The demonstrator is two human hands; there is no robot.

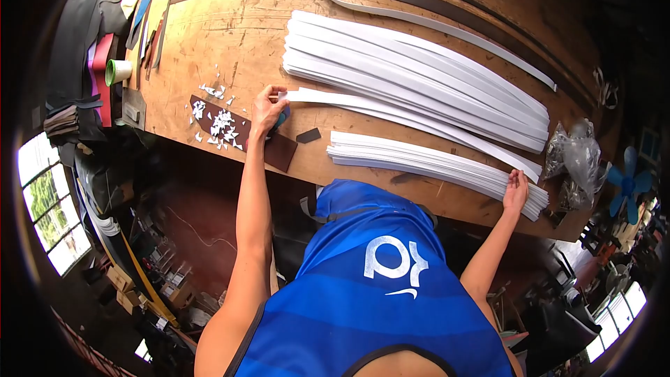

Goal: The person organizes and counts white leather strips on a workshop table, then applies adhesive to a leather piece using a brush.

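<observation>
Two white strips lie between a large stack of white strips and a smaller, nearer stack. At their left end, my left hand has its fingers pinched on the strip tips. A blue-green item, partly hidden, shows beside that hand. My right hand rests at the right end of the smaller stack, close to the far ends of the two strips. Its fingers are together; whether they grip a strip is unclear.
Small white cut pieces lie on a dark brown sheet at the left. A dark rectangle is near the table edge. Clear plastic bags sit right. A single strip curves behind, and a green-white cup stands far left.
</observation>
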